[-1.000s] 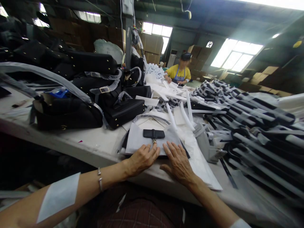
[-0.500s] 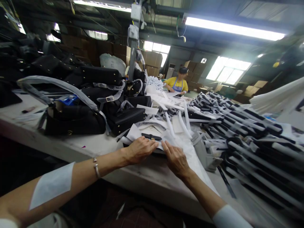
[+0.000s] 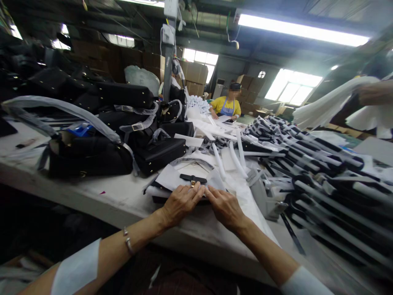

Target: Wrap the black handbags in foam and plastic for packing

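Note:
A black handbag [image 3: 158, 200] lies at the near edge of the table, mostly covered by white paper sheets [image 3: 168, 177]. On top is a short black strap [image 3: 199, 179] with a gold clasp [image 3: 193, 184]. My left hand [image 3: 183, 203] is closed on the bag's near edge, its fingertips just below the clasp. Beside it my right hand [image 3: 226, 208] grips the same edge, with fingers bent over the paper. The fingertips of both hands nearly meet. Both thumbs are largely hidden.
Finished black handbags [image 3: 89, 157] crowd the table's left side. To the right stand a grey tape dispenser [image 3: 267, 200] and a heap of wrapped black straps [image 3: 331, 180]. Across the table sits a person in yellow [image 3: 225, 107]. A blurred hand [image 3: 370, 95] holds white sheets at far right.
The clasp's gold front now shows above my left fingers. My hands have drawn slightly closer together. At far right, another person's hand has come into view with the white sheets.

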A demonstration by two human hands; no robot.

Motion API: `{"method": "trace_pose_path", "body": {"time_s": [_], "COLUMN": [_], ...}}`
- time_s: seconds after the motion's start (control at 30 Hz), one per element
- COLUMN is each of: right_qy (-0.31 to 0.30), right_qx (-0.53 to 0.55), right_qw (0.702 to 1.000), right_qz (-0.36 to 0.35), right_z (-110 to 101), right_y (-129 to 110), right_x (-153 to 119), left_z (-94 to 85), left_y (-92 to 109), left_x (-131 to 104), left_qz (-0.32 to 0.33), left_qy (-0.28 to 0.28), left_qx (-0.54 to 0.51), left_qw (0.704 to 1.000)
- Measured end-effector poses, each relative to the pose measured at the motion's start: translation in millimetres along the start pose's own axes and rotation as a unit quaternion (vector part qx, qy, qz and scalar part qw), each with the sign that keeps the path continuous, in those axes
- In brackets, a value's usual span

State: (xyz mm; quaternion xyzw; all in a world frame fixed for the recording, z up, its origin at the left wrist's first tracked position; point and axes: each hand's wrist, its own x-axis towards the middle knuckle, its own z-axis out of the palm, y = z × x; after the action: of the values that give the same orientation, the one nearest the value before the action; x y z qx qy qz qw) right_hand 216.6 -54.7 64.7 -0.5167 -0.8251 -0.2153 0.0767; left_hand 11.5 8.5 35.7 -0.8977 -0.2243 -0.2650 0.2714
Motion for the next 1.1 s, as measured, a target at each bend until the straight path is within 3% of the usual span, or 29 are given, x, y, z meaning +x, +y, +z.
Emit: {"method": "trace_pose_path", "body": {"time_s": [0.1, 0.33, 0.5, 0.67, 0.93, 1.1], "right_qy": [0.021, 0.144, 0.144, 0.15, 0.153, 0.189], "right_qx": [-0.001, -0.04, 0.01, 0.057, 0.072, 0.099], "right_qw": [1.0, 0.989, 0.989, 0.986, 0.984, 0.972], "right_qz": [0.002, 0.0, -0.037, -0.04, -0.051, -0.098], "right_z": [-3, -3, -1, 1, 0, -14], "right_y": [-5, -13, -2, -4, -11, 0], "right_x": [-3, -18, -13, -6, -8, -5], "left_z": [-2.5, -3.7, -2.7, 9.8, 8.8, 0.3], "left_y": [-9, -17, -18, -14, -14, -26], "left_x": [-3, -14, -13, -23, -34, -41], "left_qz": [0.012, -0.008, -0.025, -0.075, -0.08, -0.038], "left_qy": [0.043, 0.101, 0.128, 0.146, 0.151, 0.09], "left_qx": [-0.027, -0.075, -0.077, -0.125, -0.147, -0.13], "left_qw": [0.999, 0.992, 0.988, 0.979, 0.974, 0.987]}}
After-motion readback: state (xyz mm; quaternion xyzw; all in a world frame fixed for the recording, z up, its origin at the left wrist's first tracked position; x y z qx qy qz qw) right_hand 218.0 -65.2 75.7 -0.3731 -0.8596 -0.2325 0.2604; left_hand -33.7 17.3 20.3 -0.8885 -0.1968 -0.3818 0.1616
